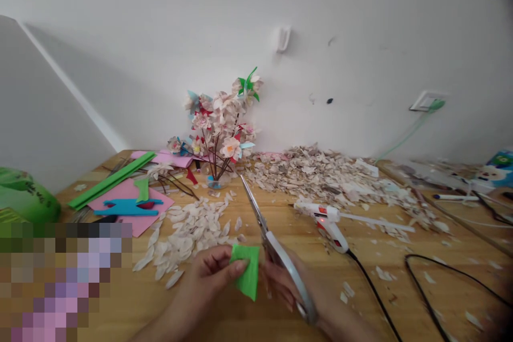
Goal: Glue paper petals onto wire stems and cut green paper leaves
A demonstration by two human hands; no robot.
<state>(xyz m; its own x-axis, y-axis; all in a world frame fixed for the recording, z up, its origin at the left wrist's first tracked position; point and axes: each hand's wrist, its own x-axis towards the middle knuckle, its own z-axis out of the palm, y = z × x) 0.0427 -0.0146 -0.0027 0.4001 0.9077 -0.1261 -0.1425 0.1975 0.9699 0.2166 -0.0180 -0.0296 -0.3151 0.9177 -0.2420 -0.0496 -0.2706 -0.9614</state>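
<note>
Between the thumb and fingers of my left hand (216, 272) is a small piece of green crepe paper (247, 272). My right hand (286, 283) is closed around the grey handle of a pair of scissors (276, 248), whose metal blades point up and away, close together. The fingers of that hand are near the right edge of the green paper; whether they touch it I cannot tell. Beyond my left hand lies a pile of pale dried petals (192, 232). A white hot glue gun (331, 222) with a glue stick in it rests to the right of the scissors.
Handmade flowers (220, 123) stand in a small vase by the wall. Dried petal scraps (320, 171) cover the back right. Green paper strips (112, 181), blue paper (128, 207) and pink paper (138, 227) lie left. A black cable (372, 288) crosses the right side.
</note>
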